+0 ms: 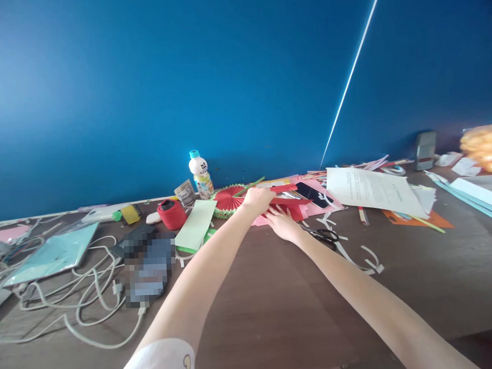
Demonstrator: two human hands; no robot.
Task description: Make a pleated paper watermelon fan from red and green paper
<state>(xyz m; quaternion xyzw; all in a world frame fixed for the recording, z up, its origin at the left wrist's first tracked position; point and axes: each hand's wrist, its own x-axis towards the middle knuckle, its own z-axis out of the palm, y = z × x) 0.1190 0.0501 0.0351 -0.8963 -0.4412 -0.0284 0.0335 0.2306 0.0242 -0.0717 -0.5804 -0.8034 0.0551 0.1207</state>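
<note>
At the back of the brown table, my left hand (258, 199) is closed on the upper part of a folded piece of red paper (286, 189); its fingertips are partly hidden. Just below and to the right, my right hand (283, 223) presses lightly on the lower red layer, its fingers spread. Between the red layers some shiny, pale pieces show, too small to name. A pleated red paper fan with a green-and-white rim (227, 198) lies beside my left hand. Pink sheets (336, 203) and a dark phone-like slab (313, 195) lie to the right of the red paper.
Black-handled scissors (327, 235) and white paper strips (367, 263) lie right of my hands. A bottle (201, 175), a red roll (172, 214) and a pale green sheet (196, 226) stand or lie left. White cables (94, 297) tangle at far left. A printed sheet (373, 193) rests at right.
</note>
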